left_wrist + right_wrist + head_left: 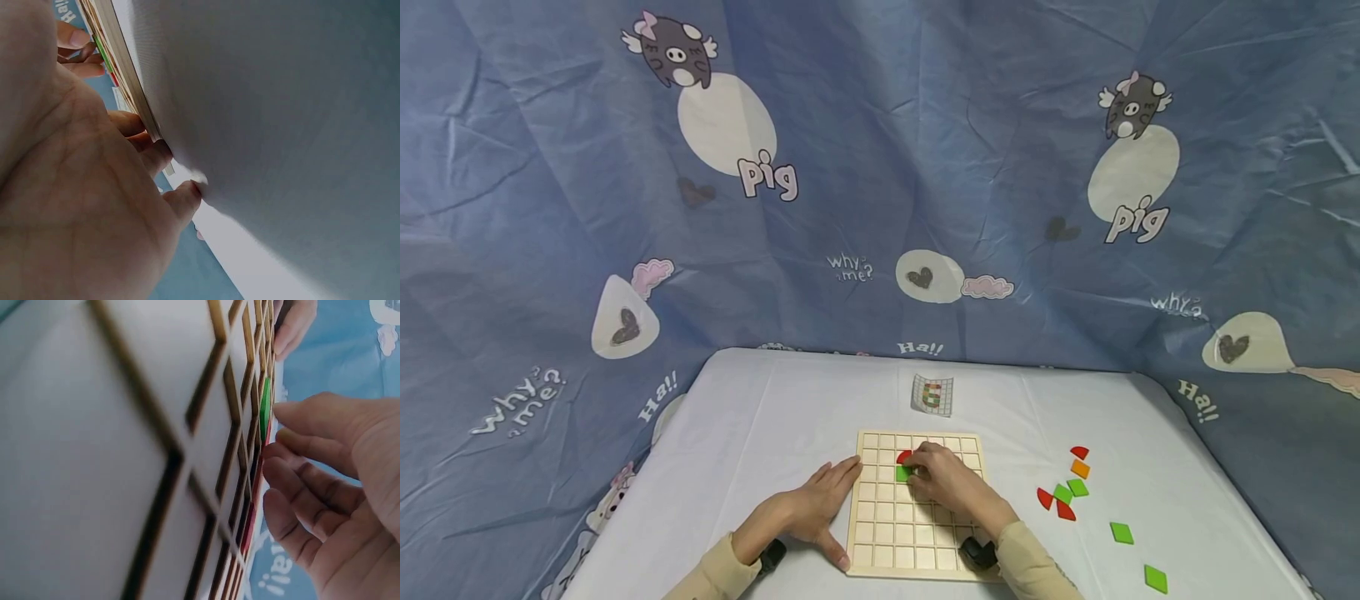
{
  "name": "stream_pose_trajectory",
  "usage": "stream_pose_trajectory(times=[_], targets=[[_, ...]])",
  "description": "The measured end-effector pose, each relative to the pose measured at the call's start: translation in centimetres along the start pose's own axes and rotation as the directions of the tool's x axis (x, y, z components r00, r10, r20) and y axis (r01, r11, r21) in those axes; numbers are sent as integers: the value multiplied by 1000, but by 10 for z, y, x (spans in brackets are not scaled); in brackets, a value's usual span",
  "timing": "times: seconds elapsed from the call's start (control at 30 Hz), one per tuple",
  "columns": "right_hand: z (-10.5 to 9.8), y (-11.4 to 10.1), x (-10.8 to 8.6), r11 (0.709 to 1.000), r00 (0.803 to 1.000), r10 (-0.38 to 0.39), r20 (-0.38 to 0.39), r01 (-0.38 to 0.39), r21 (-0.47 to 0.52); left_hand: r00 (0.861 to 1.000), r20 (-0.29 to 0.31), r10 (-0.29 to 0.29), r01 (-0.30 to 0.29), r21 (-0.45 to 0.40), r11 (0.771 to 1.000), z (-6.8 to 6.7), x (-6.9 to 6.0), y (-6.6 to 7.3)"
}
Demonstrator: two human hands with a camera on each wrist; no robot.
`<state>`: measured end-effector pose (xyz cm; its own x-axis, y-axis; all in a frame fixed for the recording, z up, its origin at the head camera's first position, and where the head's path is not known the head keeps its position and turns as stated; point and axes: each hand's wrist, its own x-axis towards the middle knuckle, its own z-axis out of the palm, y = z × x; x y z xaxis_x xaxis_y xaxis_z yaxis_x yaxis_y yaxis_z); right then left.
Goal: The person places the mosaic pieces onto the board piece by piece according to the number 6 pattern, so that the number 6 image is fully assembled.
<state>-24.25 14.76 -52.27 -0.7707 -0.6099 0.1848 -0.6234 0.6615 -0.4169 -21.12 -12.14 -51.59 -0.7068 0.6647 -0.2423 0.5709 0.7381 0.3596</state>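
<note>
A wooden grid board (883, 533) lies on the table. My left hand (816, 504) rests beside its left side with fingers spread, fingertips and thumb at the edge; the left wrist view shows these fingers along the board's side. Over the upper middle of the grid, my right hand (943, 477) touches the pieces with loosely bent fingers. A red quarter-circle piece (903, 457) and a green square piece (902, 474) sit in cells there. In the right wrist view, the thumb is by the green piece (265, 409), and another red piece (249, 526) lies in the grid below the fingers.
Right of the board lie loose pieces: red quarter circles (1066, 510), green squares (1122, 532) and an orange square (1080, 469). A small printed pattern sheet (932, 395) is behind the board. A patterned blue cloth (850, 208) hangs beyond the white table (760, 433).
</note>
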Motion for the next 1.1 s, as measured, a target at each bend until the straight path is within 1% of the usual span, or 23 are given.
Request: stream_pose_trajectory(times=[0.1, 0.2, 0.3, 0.37, 0.43, 0.5, 0.63, 0.73, 0.8, 0.87, 0.93, 1.1], targets=[[-5, 5, -6, 1000, 1000, 13, -22, -12, 19, 1000, -2, 0, 0, 1, 1000, 0, 0, -1], [-14, 16, -15, 999, 998, 44, -55, -43, 22, 1000, 0, -2, 2, -7, 1000, 1, 0, -1], [-25, 29, -27, 993, 990, 111, -92, -107, 44, 1000, 2, -2, 2, -12, 1000, 1, 1, -1], [-34, 38, -36, 985, 979, 167, -116, -161, 63, 1000, 4, 1, -1, -11, 1000, 1, 0, -1], [-42, 48, -46, 972, 963, 231, -138, -222, 78, 1000, 6, 1, -1, -11, 1000, 1, 0, -1], [-51, 58, -55, 960, 946, 279, -168, -270, 74, 1000, 7, 1, -1, -11, 1000, 1, 0, -2], [-66, 79, -76, 943, 917, 334, -220, -329, 59, 1000, 2, 1, -1, -20, 1000, 1, 0, -2], [-77, 94, -93, 927, 903, 375, -212, -370, 61, 1000, 0, -1, 1, -30, 1000, 1, 0, -2], [-83, 103, -105, 911, 888, 413, -202, -408, 65, 1000, -1, -3, 3, -31, 1000, 1, 0, -2], [-89, 112, -117, 888, 867, 459, -193, -455, 66, 1000, -1, -6, 6, -31, 999, 0, 0, -1], [-94, 121, -129, 868, 845, 494, -205, -493, 57, 1000, 1, -7, 7, -31, 999, 0, -1, 0], [-102, 139, -151, 798, 777, 597, -198, -600, 53, 1000, 2, 0, 0, -34, 999, -1, -1, 1]])
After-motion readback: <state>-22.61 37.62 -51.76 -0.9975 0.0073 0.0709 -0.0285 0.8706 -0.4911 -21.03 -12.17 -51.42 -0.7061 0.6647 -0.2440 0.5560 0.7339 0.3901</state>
